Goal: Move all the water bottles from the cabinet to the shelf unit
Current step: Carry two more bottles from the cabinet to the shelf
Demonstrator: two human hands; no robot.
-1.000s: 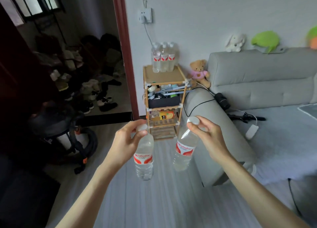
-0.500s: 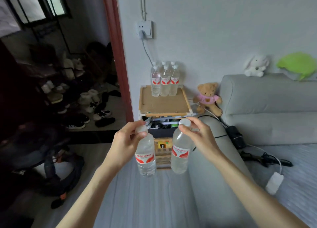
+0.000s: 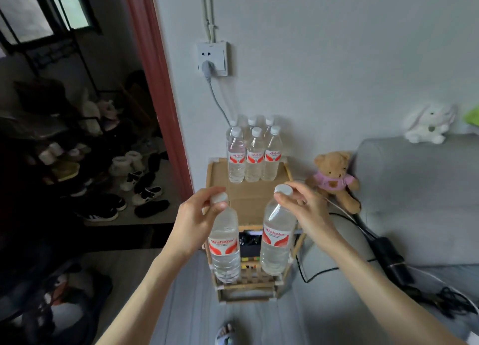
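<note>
My left hand point(image 3: 193, 220) pinches the cap of one water bottle point(image 3: 224, 248) and my right hand point(image 3: 308, 210) pinches the cap of the other bottle point(image 3: 276, 241), both hanging near upright, long axes roughly twelve to six. The shelf unit point(image 3: 251, 197) has its bare top at twelve o'clock from both caps, between my hands, neither plainly nearer. Six bottles point(image 3: 250, 158) stand at its far edge, so I judge these go down in front of them.

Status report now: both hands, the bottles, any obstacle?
Left hand pinches clear plastic water bottle by cap. Right hand likewise, second bottle. Six bottles at back of wooden shelf unit; front free.
</note>
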